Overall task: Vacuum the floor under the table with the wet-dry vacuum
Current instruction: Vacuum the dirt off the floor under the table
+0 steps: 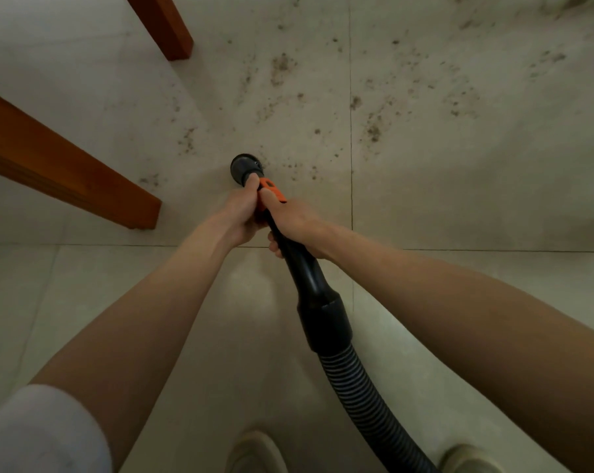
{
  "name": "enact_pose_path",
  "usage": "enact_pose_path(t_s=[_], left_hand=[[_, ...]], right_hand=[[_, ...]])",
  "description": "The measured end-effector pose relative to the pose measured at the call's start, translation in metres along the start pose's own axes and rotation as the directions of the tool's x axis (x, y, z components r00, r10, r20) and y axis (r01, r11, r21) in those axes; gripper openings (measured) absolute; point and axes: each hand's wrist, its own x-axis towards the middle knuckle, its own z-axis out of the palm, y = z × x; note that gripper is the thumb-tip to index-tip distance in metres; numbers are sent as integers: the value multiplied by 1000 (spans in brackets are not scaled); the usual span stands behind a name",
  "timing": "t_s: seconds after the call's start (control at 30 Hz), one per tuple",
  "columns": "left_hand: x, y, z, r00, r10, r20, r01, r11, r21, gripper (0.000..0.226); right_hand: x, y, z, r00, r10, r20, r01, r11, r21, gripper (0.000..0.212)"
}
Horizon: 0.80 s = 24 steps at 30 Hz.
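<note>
Two hands (268, 216) gripping nozzle (247, 165), near table leg (84, 172)

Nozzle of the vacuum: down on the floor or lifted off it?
Down, as far as the view shows: the nozzle meets the tiled floor at the edge of the scattered dirt; actual contact cannot be confirmed.

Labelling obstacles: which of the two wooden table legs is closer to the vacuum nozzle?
The lower-left table leg, whose foot ends just left of the nozzle. The other leg stands farther off, near the top edge of the view.
</note>
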Motion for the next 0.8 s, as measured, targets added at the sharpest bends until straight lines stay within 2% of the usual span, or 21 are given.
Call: enact_pose_path(t_s=[0.07, 0.23, 0.4, 0.57, 0.8], left_hand=[[0, 2, -1, 999, -9, 35, 9, 1000, -20, 38], [-4, -7, 0, 1000, 17, -9, -17, 1000, 8, 36], [-11, -20, 0, 999, 31, 15, -31, 1000, -1, 37], [-17, -25, 6, 999, 25, 26, -25, 1000, 6, 37], [-18, -20, 20, 1000, -6, 24, 3, 995, 104, 38]], right_hand=[[1, 0, 0, 1000, 5, 6, -5, 1000, 17, 45], [-3, 7, 2, 1000, 12, 20, -13, 999, 49, 43], [-12, 20, -1, 998, 37, 58, -41, 996, 78, 44], [-19, 25, -6, 998, 48, 36, -50, 996, 76, 44], [-26, 25, -14, 999, 42, -11, -40, 989, 142, 43]])
